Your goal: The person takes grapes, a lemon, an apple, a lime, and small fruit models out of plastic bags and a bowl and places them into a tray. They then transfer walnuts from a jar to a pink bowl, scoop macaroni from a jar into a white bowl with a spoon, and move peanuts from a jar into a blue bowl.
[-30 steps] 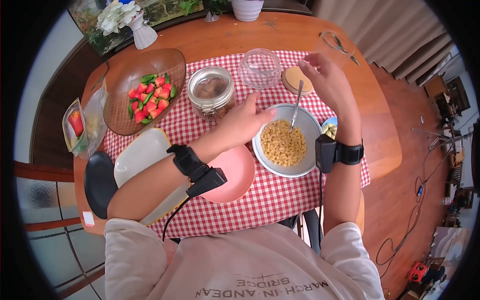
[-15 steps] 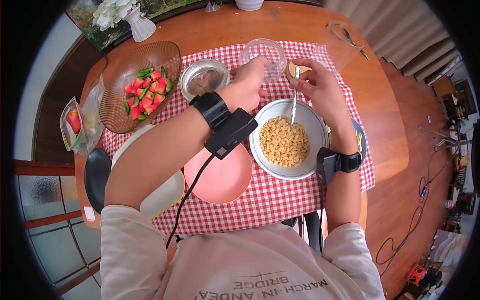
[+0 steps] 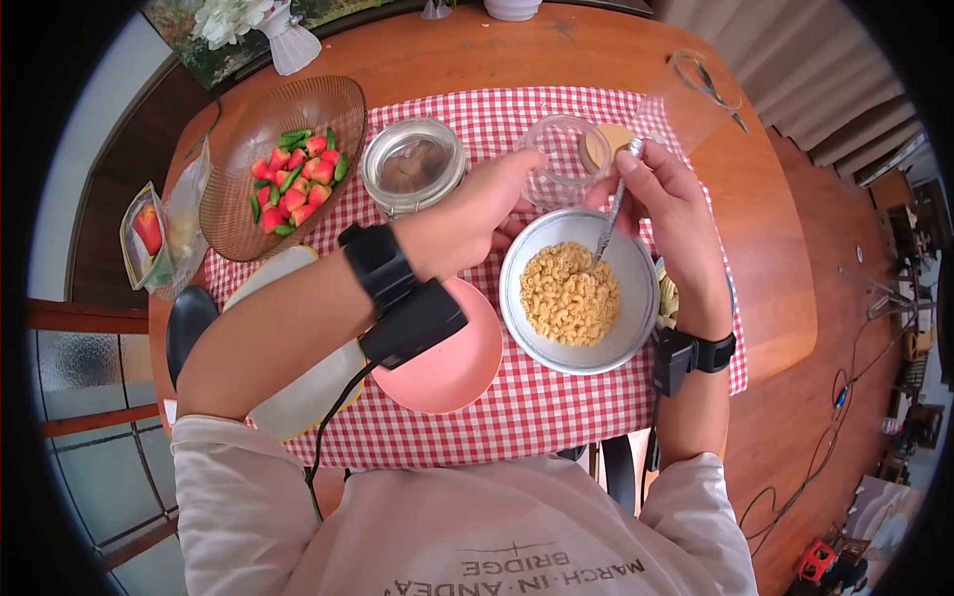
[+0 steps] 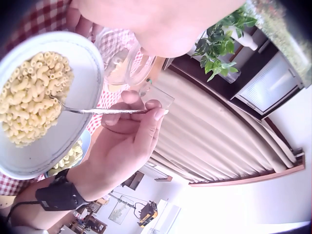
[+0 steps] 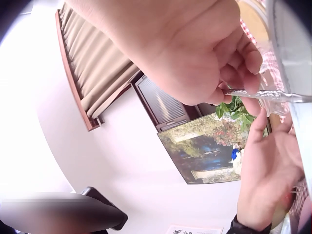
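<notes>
My right hand pinches the handle of a metal spoon between thumb and fingers. The spoon's bowl end is down in cooked macaroni, which lies in a white bowl with a grey rim. In the left wrist view the spoon handle rises out of the macaroni to the fingertips. My left hand grips a clear glass jar by its side, thumb near the rim. The jar stands just beyond the bowl, beside the right fingers. Part of the left hand's grip is hidden behind its back.
A clip-top jar stands left of the left hand. A pink plate and a white dish lie nearer me. Further left is a brown glass bowl of red and green pieces. A round wooden lid lies behind the right hand.
My left hand has reached the clear jar and brought it right and nearer the bowl. My right hand has come down to the spoon, taken its handle and tilted it rightward.
</notes>
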`<state>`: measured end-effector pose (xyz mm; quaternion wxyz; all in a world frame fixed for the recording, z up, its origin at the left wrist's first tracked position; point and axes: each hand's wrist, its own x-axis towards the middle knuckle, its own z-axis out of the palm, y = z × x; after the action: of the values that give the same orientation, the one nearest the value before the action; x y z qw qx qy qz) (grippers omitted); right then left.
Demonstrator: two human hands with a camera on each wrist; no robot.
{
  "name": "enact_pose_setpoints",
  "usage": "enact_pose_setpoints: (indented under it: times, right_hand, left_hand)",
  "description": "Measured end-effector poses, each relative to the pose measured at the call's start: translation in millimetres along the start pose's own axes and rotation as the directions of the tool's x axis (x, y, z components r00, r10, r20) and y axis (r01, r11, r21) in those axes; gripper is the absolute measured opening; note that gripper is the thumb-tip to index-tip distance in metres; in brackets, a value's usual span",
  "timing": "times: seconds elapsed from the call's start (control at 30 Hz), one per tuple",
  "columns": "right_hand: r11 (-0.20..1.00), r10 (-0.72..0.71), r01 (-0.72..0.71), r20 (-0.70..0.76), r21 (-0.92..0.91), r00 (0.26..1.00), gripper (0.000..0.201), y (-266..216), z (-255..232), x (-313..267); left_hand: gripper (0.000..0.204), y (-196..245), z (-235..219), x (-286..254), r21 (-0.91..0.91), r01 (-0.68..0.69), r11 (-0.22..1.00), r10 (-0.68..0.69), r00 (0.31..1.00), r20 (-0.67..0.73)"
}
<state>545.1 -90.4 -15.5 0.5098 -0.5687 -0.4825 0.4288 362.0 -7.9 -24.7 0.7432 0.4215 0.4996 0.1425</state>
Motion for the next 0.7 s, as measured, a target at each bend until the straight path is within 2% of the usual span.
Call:
enact_pose_setpoints:
  times: [0.07, 0.13, 0.2, 0.23, 0.3, 0.43, 0.5, 0.63, 0.7]
  right_hand:
    - [0.999, 0.018, -0.019, -0.03, -0.034, 0.999, 0.023, -0.4, -10.3, -1.5]
    - [0.999, -0.03, 0.028, -0.06, -0.038, 0.998, 0.024, 1.9, -16.5, 1.4]
    - [0.996, -0.076, 0.073, -0.091, -0.043, 0.993, 0.025, 4.0, -19.4, 2.9]
    - [0.996, -0.081, 0.078, -0.093, -0.037, 0.992, 0.026, 4.9, -18.8, 3.0]
    - [0.996, -0.086, 0.083, -0.101, -0.033, 0.991, 0.026, 6.1, -18.4, 2.7]
    - [0.997, -0.08, 0.081, -0.074, 0.01, 0.994, 0.023, 7.6, -27.6, 8.0]
    - [0.997, -0.07, 0.072, -0.058, 0.032, 0.996, 0.022, 8.3, -36.6, 10.4]
    - [0.99, -0.069, 0.061, 0.056, 0.13, 0.996, 0.016, 14.4, -57.8, 11.3]
    - [0.979, -0.026, 0.0, 0.124, 0.203, 0.992, 0.014, 18.1, -61.8, 4.4]
  left_hand:
    - [0.054, -12.7, -12.4, 0.9, 0.062, 0.045, 0.997, -0.052, 0.992, 0.112]
    - [0.044, -21.6, -26.0, -3.0, 0.179, 0.041, 0.983, -0.099, 0.939, 0.33]
    - [0.038, -34.6, -34.7, 1.2, 0.402, -0.11, 0.909, -0.056, 0.924, 0.378]
    - [0.038, -37.3, -37.3, 4.5, 0.404, -0.11, 0.908, -0.057, 0.924, 0.379]
    - [0.036, -41.9, -41.9, 11.8, 0.597, -0.402, 0.694, 0.078, 0.866, 0.494]
    - [0.037, -43.9, -44.2, 12.7, 0.6, -0.401, 0.693, 0.07, 0.864, 0.498]
    - [0.037, -52.1, -47.9, 18.3, 0.543, -0.388, 0.745, 0.093, 0.866, 0.491]
    - [0.037, -57.5, -51.9, 22.9, 0.613, -0.366, 0.7, 0.057, 0.885, 0.463]
    - [0.04, -67.5, -53.5, 28.3, 0.561, -0.47, 0.681, 0.201, 0.858, 0.474]
